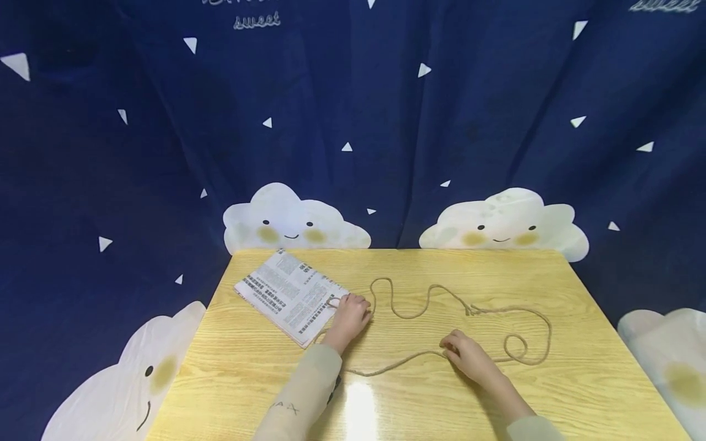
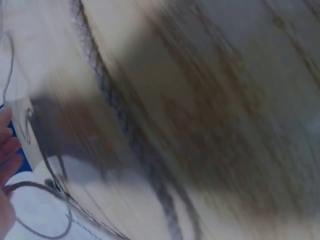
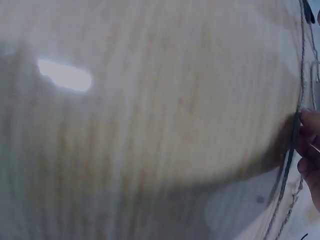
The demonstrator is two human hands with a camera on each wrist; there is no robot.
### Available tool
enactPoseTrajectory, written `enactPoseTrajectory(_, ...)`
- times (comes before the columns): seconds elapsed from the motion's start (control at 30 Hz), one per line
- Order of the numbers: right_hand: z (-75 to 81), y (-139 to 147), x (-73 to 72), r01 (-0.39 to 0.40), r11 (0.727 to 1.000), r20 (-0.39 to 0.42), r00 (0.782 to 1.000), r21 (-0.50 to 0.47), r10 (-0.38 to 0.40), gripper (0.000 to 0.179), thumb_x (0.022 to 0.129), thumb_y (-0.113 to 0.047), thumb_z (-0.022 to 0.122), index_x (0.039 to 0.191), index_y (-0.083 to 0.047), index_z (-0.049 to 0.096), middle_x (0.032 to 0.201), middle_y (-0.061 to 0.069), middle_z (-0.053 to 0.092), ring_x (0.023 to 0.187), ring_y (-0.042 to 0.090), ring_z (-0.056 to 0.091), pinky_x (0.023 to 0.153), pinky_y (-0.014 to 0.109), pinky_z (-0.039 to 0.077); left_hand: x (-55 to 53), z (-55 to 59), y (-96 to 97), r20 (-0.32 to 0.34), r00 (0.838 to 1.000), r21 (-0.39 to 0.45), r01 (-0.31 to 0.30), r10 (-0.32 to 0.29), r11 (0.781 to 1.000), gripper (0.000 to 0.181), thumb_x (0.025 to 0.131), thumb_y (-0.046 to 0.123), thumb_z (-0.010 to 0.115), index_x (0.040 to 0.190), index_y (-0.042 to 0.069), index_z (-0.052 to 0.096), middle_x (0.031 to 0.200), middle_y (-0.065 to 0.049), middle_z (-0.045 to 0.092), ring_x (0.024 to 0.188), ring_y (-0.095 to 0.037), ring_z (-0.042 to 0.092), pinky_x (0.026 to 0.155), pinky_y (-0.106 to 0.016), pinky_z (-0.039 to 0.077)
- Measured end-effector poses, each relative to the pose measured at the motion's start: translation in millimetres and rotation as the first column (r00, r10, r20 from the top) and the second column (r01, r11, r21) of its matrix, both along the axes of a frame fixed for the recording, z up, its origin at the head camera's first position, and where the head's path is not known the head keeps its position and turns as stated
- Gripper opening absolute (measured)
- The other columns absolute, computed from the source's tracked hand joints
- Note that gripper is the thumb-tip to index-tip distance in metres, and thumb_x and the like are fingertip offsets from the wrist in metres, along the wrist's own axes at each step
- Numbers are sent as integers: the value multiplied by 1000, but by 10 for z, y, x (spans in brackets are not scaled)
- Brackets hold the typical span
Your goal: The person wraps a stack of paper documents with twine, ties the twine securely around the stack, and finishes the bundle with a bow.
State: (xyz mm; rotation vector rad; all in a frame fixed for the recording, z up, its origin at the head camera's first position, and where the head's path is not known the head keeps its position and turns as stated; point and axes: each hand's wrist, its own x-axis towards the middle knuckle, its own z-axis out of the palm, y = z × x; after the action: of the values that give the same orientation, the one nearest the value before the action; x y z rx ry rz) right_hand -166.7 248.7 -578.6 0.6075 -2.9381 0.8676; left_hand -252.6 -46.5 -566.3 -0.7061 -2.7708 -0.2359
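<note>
A long, thin brown rope [image 1: 410, 316] winds across the wooden table [image 1: 419, 410] in loose curves. At the corner of a folded newspaper [image 1: 287, 294], my left hand [image 1: 353, 312] pinches part of the rope, and a small loop comes out from its fingers in the left wrist view. My right hand [image 1: 471, 358] is low over the near stretch of rope, right of centre. In the right wrist view its loosely curled fingertips [image 3: 309, 120] are right at the rope [image 3: 287, 172], which runs past them, with the thumb a little apart.
Right of the right hand the rope makes a small coil [image 1: 515, 347] and a wide bend. A frayed joint or end [image 1: 473, 310] shows near the middle. Behind the table hangs a dark blue curtain [image 1: 386, 153] with white clouds and triangles.
</note>
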Motion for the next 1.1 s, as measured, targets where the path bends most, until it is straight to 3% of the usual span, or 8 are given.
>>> enactPoseTrajectory(0.2, -70, -19, 100, -21, 999, -68, 997, -40, 18, 7, 82, -10, 65, 88, -6, 63, 83, -6, 52, 72, 5, 50, 63, 19, 48, 25, -83, 6, 12, 1000, -6, 2, -2, 1000, 13, 77, 17, 70, 69, 12, 62, 66, 2, 55, 63, -15, 56, 58, -27, 45)
enactPoseTrajectory(0.3, -108, 18, 134, -45, 999, -121, 992, -27, 42, 8, 79, -6, 67, 86, -7, 62, 81, -7, 53, 72, 5, 50, 64, 19, 49, 39, -90, -13, 21, 999, -10, -25, 25, 1000, 10, 78, 11, 67, 69, 9, 64, 65, 0, 58, 62, -16, 58, 57, -27, 48)
enactPoseTrajectory(0.4, -137, 88, 148, -15, 1000, -195, 981, 9, 17, 13, 76, -1, 68, 81, -10, 61, 80, -7, 55, 74, 8, 52, 66, 21, 50, 50, -62, -35, 87, 994, -36, -67, 70, 997, 7, 81, 7, 63, 74, 7, 64, 70, -3, 60, 66, -18, 59, 60, -27, 50)
enactPoseTrajectory(0.53, -155, 247, 164, 50, 998, -223, 974, 38, -40, 11, 77, -1, 66, 79, -9, 59, 77, -7, 53, 71, 7, 51, 64, 20, 50, 75, 7, -87, 217, 964, -57, -146, 155, 988, 6, 81, 3, 59, 75, 5, 62, 74, -8, 62, 69, -23, 61, 61, -32, 52)
enactPoseTrajectory(0.67, -147, 471, 178, 106, 992, -171, 981, 67, -93, 9, 81, 1, 62, 80, -6, 57, 77, -6, 47, 66, 4, 46, 59, 17, 47, 126, 54, -185, 360, 906, -35, -225, 222, 974, 6, 82, 2, 57, 77, 2, 60, 73, -10, 60, 68, -24, 61, 60, -32, 51)
enactPoseTrajectory(0.77, -132, 643, 172, 141, 986, -167, 978, 88, -124, 11, 80, 5, 60, 81, -6, 57, 78, -3, 48, 69, 8, 48, 61, 21, 49, 179, 66, -273, 408, 879, -18, -264, 248, 964, 6, 83, 1, 56, 78, 1, 60, 71, -10, 59, 65, -22, 60, 57, -30, 51)
enactPoseTrajectory(0.93, -115, 881, 139, 172, 982, -208, 966, 84, -152, 10, 79, 10, 60, 81, 0, 57, 78, 1, 51, 73, 17, 52, 61, 28, 50, 246, 46, -407, 378, 881, 38, -322, 285, 946, 7, 79, -2, 56, 73, 0, 59, 67, -12, 59, 61, -25, 60, 52, -31, 50)
enactPoseTrajectory(1.1, -119, 1049, 81, 222, 972, -249, 948, 81, -196, 8, 77, 11, 62, 81, 6, 58, 76, 7, 53, 70, 22, 54, 60, 31, 52, 270, 3, -519, 373, 871, 129, -390, 320, 912, 8, 77, -6, 55, 73, -2, 60, 69, -14, 60, 64, -27, 61, 55, -33, 51)
